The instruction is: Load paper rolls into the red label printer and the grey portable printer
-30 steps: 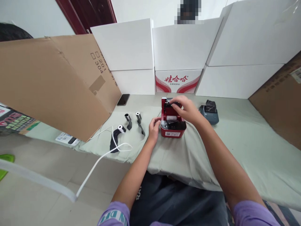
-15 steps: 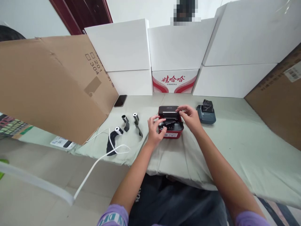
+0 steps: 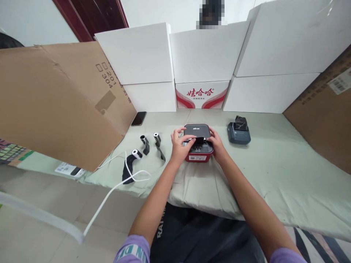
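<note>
A red and black label printer (image 3: 197, 157) stands on the cloth in front of me, its lid (image 3: 196, 129) down. A short black label strip (image 3: 200, 140) sticks out of the slot across its top. My left hand (image 3: 179, 146) pinches the left end of this strip between thumb and fingers, over the printer's left edge. Wrapped on the printer's right side is my right hand (image 3: 218, 146), its thumb by the strip's right end; the fingertips are partly hidden. The inside of the printer is covered.
Left of the printer lie rolls of black labels (image 3: 156, 138), (image 3: 144, 140), (image 3: 136, 154) and a white cable (image 3: 109, 193). A phone (image 3: 139, 118) lies farther back. On the right stands a dark blue printer (image 3: 239, 135). White boxes (image 3: 145, 54) and cardboard (image 3: 60, 98) wall the table.
The printer's lid has gone from raised to down. My right hand has moved from the lid to the printer's right side. The black strip now stands out of the slot.
</note>
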A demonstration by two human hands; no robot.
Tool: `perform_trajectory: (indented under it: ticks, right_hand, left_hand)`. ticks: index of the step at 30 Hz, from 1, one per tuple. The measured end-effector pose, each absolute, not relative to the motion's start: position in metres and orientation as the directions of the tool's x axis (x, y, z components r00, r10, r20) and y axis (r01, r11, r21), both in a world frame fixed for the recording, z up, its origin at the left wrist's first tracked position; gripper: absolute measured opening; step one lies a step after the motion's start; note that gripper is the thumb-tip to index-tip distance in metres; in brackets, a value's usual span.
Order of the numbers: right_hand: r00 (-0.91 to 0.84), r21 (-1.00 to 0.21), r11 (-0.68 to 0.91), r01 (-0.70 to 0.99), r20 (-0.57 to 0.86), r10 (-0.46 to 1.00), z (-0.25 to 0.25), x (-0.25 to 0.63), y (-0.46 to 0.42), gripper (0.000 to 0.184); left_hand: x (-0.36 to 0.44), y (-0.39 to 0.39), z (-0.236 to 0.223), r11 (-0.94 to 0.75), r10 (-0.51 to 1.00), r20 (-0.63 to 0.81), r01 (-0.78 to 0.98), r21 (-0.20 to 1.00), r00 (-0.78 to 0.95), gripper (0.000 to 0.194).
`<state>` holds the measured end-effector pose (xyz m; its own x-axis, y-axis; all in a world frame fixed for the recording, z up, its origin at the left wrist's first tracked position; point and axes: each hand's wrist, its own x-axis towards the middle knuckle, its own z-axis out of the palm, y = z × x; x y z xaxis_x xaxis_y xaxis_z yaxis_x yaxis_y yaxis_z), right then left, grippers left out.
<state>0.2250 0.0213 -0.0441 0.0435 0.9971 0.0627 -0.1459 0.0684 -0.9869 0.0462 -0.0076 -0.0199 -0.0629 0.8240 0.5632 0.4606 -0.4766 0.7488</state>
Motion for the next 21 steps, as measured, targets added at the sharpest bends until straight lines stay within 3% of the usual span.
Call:
perform_trajectory:
  ticks: [5,8,12,21]
  right_hand:
    - [0.025,-0.992,0.081,-0.096,0.079,0.997,-0.043,0.223,0.016,0.073]
    - [0.02,-0.992,0.075,-0.106,0.074,0.997,-0.042,0.224,0.015,0.074]
    - [0.007,-0.993,0.075,-0.096,0.075,0.997,-0.043,0.226,0.017,0.075]
    - [-0.037,-0.992,0.126,-0.018,0.127,0.991,-0.048,0.229,0.018,0.077]
  left_hand:
    - [0.047,0.002,-0.023,-0.379,0.909,0.409,0.25,0.891,-0.081,0.014]
    - [0.046,0.006,-0.028,-0.262,0.963,0.265,0.048,0.964,-0.057,0.037]
    - [0.046,0.01,-0.036,-0.127,0.992,0.123,-0.191,0.973,-0.03,0.065]
    - [0.046,0.009,-0.041,-0.07,0.997,0.061,-0.291,0.954,-0.038,0.071]
